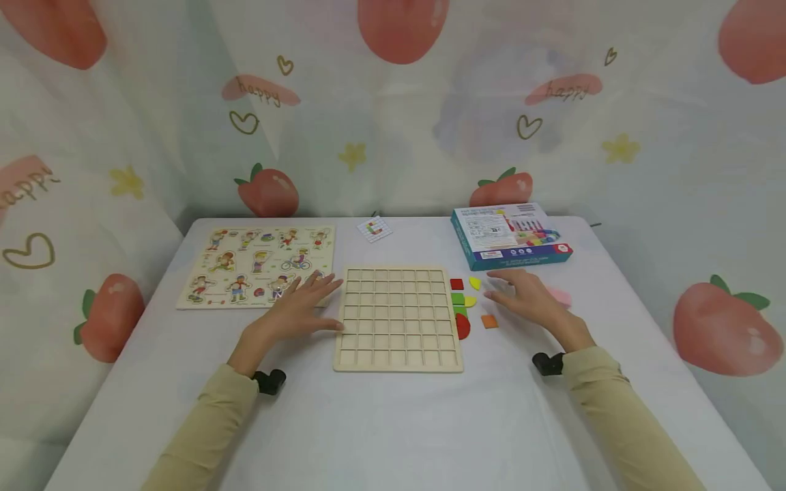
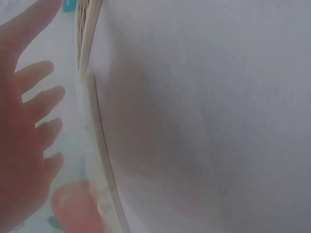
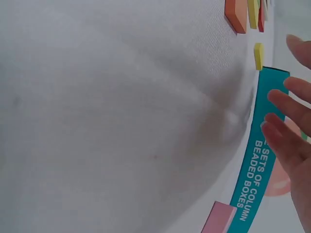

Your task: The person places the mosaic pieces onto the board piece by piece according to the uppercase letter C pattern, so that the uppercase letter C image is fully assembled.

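Note:
A pale wooden board (image 1: pixel 399 320) with a grid of square recesses lies in the middle of the table. My left hand (image 1: pixel 295 310) hovers at its left edge with fingers spread; thumb and fingertips come close to the frame, and I cannot tell whether they touch. In the left wrist view that hand (image 2: pixel 29 121) holds nothing. My right hand (image 1: pixel 531 299) is over the table to the right, fingers loosely bent around nothing. Left of its fingertips lie a red square (image 1: pixel 457 284), yellow pieces (image 1: pixel 475 283), green pieces (image 1: pixel 458 299), a red rounded piece (image 1: pixel 463 326) and an orange square (image 1: pixel 489 321).
A wooden picture puzzle (image 1: pixel 211 276) with sports figures lies at the left. Behind the grid board is a small pattern card (image 1: pixel 374 229). A teal-edged box (image 1: pixel 510 235) sits at the back right, and a pink block (image 3: pixel 218 218) is partly behind my right hand.

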`<action>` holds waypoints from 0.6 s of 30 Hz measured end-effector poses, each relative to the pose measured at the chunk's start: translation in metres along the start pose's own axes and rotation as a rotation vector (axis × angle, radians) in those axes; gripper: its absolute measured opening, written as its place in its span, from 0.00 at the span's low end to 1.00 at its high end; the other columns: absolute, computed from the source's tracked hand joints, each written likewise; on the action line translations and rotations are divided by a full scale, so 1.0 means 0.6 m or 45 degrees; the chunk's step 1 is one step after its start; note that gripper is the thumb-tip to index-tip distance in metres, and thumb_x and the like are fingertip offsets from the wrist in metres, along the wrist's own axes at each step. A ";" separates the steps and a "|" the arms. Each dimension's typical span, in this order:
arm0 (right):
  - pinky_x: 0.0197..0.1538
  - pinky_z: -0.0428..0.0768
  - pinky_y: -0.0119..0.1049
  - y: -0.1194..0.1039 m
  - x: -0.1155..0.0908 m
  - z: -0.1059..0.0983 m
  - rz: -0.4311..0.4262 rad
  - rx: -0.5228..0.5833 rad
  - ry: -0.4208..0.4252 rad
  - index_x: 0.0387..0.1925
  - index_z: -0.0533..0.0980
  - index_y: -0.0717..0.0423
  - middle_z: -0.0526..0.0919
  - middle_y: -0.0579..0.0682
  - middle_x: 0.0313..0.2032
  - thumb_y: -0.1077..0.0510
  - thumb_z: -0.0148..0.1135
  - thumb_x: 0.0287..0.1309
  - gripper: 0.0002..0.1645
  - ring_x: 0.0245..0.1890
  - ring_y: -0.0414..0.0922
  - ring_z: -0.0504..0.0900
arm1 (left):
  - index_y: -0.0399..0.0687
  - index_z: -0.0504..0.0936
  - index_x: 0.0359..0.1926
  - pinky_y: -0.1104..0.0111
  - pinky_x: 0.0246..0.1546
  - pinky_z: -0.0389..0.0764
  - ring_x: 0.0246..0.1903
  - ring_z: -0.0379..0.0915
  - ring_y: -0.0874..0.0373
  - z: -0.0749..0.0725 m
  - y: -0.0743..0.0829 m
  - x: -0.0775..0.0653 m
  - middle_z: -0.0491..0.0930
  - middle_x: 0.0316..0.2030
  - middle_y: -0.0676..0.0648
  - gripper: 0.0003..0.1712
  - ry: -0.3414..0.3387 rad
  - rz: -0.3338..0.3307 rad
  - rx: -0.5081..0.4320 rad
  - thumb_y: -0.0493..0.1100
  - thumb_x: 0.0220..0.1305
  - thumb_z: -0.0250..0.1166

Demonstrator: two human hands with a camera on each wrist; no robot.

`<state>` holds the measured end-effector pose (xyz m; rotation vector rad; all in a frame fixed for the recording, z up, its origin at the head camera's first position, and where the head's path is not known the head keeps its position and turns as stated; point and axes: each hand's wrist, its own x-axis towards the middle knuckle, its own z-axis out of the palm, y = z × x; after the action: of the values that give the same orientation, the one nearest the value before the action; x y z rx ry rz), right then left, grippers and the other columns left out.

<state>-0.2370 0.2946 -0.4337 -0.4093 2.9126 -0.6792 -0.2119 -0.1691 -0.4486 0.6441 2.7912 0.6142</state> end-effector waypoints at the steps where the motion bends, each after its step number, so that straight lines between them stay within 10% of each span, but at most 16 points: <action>1: 0.66 0.75 0.65 0.001 0.005 0.003 0.014 0.021 -0.008 0.69 0.72 0.63 0.76 0.66 0.66 0.51 0.65 0.69 0.33 0.64 0.65 0.74 | 0.53 0.57 0.81 0.41 0.80 0.36 0.82 0.35 0.39 0.002 0.002 0.001 0.52 0.81 0.43 0.56 -0.012 0.007 -0.001 0.66 0.60 0.71; 18: 0.56 0.81 0.50 -0.006 0.053 0.016 0.068 0.071 -0.057 0.61 0.79 0.65 0.81 0.61 0.49 0.54 0.67 0.67 0.26 0.48 0.54 0.76 | 0.50 0.58 0.81 0.40 0.79 0.44 0.81 0.36 0.36 0.012 0.020 -0.003 0.50 0.82 0.42 0.62 -0.170 -0.040 0.038 0.67 0.51 0.76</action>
<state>-0.2647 0.2786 -0.4427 -0.3349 2.8444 -0.7318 -0.2038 -0.1577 -0.4493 0.6215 2.6855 0.5051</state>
